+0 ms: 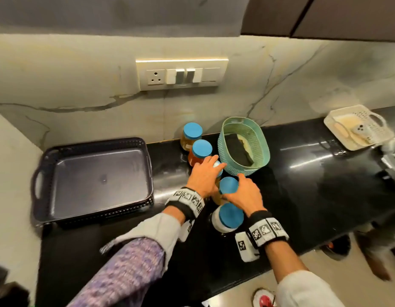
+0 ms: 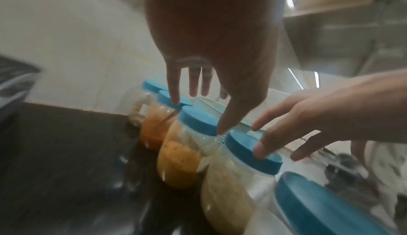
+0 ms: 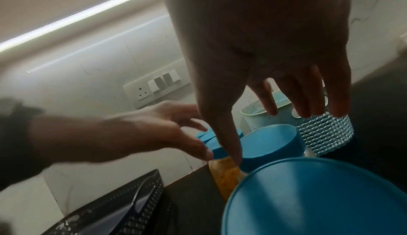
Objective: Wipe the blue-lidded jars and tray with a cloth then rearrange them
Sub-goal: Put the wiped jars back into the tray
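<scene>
Under the left hand (image 1: 204,177) — a jar's lid (image 1: 218,166), mostly hidden.

Five clear plastic jars with blue screw lids (image 1: 202,148) stand upright in a row on the black counter, right of the empty dark rectangular plastic tray (image 1: 92,180).

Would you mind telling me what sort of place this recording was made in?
Most likely a home kitchen: a black stone countertop against a marble-look backsplash with a socket and switch panel, cabinets overhead, and blue-lidded jars of what look like spices or grains beside a dark tray.
</scene>
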